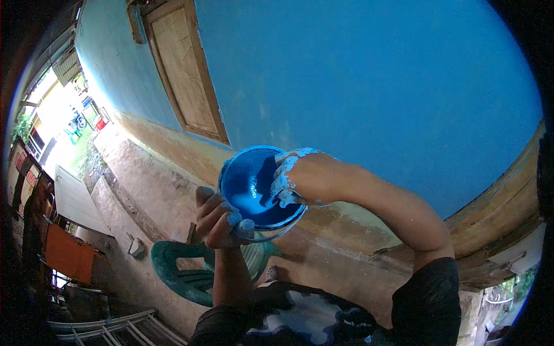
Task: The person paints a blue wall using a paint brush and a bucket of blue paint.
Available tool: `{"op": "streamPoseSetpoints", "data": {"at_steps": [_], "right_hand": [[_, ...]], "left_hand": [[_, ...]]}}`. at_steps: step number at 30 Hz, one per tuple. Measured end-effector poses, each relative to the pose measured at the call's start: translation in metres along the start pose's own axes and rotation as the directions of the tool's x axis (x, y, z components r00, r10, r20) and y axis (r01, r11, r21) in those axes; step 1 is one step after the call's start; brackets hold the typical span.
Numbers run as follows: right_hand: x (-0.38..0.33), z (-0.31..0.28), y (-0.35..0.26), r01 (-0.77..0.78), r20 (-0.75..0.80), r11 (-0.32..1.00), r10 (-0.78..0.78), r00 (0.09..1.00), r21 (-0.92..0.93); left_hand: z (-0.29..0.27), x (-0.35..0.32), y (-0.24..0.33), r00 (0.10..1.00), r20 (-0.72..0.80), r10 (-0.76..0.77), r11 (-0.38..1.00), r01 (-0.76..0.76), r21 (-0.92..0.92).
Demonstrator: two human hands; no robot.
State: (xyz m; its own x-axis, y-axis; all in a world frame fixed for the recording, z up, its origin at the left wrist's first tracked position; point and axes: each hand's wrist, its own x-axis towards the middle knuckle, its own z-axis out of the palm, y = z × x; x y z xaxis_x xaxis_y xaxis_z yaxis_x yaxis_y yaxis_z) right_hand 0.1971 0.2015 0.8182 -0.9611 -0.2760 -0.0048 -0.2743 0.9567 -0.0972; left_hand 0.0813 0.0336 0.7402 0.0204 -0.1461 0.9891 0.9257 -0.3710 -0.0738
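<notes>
A small round bucket (242, 173) with blue paint in it is tilted toward me, its inside coated blue. My left hand (216, 218) grips its lower rim and wire handle, with paint on the fingers. Into the bucket's mouth reaches my right hand (297, 176), its fingers smeared with light blue paint and partly hidden inside. Whether the right hand holds anything I cannot tell.
A blue painted wall (375, 75) fills the view ahead, with a wooden door (184, 69) at the left. A green plastic chair (184, 271) stands below my hands on the bare ground. A metal ladder (109, 326) lies at the lower left.
</notes>
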Motion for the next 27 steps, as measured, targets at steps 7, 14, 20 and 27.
{"op": "streamPoseSetpoints", "data": {"at_steps": [7,14,20,27], "right_hand": [[-0.017,-0.064,-0.021,0.056,-0.168,0.997,-0.065,0.984,-0.059],[-0.097,-0.003,0.001,-0.022,-0.448,0.514,0.769,0.456,0.858],[-0.121,0.09,-0.003,0.387,-0.04,-0.056,0.971,0.235,0.92],[-0.119,0.152,-0.016,0.685,0.192,-0.533,0.837,0.512,0.496]], "left_hand": [[-0.005,0.045,-0.007,0.995,0.039,-0.09,0.989,0.085,0.125],[0.024,0.008,0.008,0.89,0.101,-0.445,0.894,0.433,0.117],[0.046,-0.042,0.033,0.589,-0.012,-0.808,0.589,0.805,-0.071],[0.035,-0.113,0.041,0.269,-0.018,-0.963,0.261,0.915,-0.309]]}}
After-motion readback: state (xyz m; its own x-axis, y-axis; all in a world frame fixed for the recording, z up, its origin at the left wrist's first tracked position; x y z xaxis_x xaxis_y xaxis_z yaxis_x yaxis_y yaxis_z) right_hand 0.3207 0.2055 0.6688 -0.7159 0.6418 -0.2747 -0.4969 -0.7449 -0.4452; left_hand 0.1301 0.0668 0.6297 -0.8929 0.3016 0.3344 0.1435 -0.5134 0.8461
